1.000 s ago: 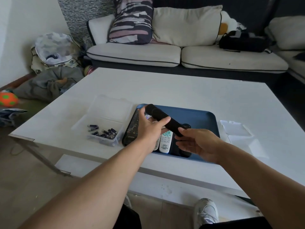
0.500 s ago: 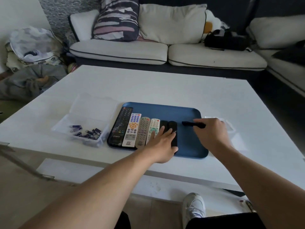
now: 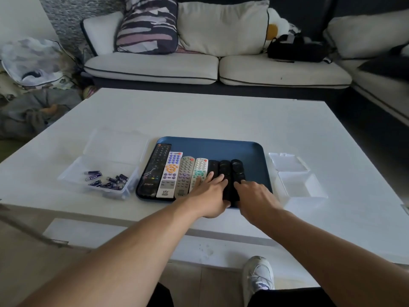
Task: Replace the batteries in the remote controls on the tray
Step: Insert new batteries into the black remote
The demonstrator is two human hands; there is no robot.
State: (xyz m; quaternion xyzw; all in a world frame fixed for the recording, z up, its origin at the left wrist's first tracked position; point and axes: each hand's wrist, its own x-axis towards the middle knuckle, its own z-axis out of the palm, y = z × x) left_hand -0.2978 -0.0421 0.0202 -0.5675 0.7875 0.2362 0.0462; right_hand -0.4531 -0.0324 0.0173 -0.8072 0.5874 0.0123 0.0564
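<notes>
A blue tray (image 3: 221, 147) on the white table holds several remotes in a row: a long black remote (image 3: 156, 167), a white remote (image 3: 170, 173), a grey remote (image 3: 185, 173), a small white remote (image 3: 200, 168) and three black remotes, the rightmost black remote (image 3: 236, 168) among them. My left hand (image 3: 210, 193) lies flat with straight fingers on the middle black remotes. My right hand (image 3: 254, 193) touches the near end of the rightmost black remote with its fingertips; how its fingers curl is hidden.
A clear plastic box (image 3: 99, 173) with several purple batteries (image 3: 106, 180) sits left of the tray, its lid open behind it. An open clear container (image 3: 296, 173) lies right of the tray. A sofa (image 3: 199, 63) stands beyond the table. My shoe (image 3: 257, 275) shows under the near edge.
A second ago both hands held a black remote above the tray. It now lies in the row, and both hands have come down onto the black remotes.
</notes>
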